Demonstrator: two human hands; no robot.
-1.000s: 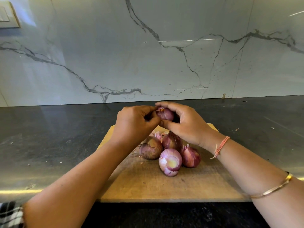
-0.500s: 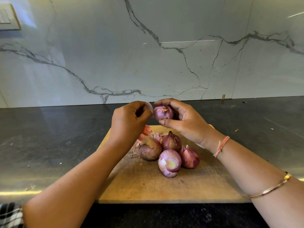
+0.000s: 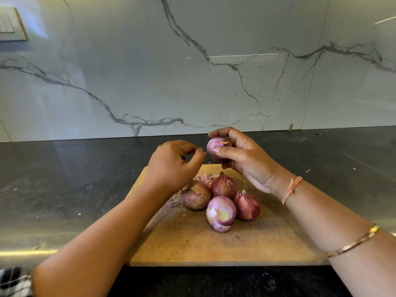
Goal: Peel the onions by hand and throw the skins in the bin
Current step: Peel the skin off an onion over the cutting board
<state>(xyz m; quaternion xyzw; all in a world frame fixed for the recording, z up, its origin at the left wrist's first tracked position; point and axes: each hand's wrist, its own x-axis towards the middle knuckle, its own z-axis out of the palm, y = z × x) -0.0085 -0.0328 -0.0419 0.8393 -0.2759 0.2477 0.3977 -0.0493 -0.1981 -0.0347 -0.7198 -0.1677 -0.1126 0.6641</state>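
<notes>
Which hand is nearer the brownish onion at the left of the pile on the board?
Left. The left hand hangs just above and behind the brownish onion; the right hand is up to its right, holding another onion.

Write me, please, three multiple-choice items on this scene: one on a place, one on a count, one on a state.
1. Where do the loose onions lie? A on the cutting board B in a bowl C in the sink
2. How many lie there? A two B four C six
3. The onion in the right hand is: A halved B mostly peeled C sliced
1 A, they rest on its wood; 2 B, four cluster together; 3 B, smooth purple flesh shows.
</notes>
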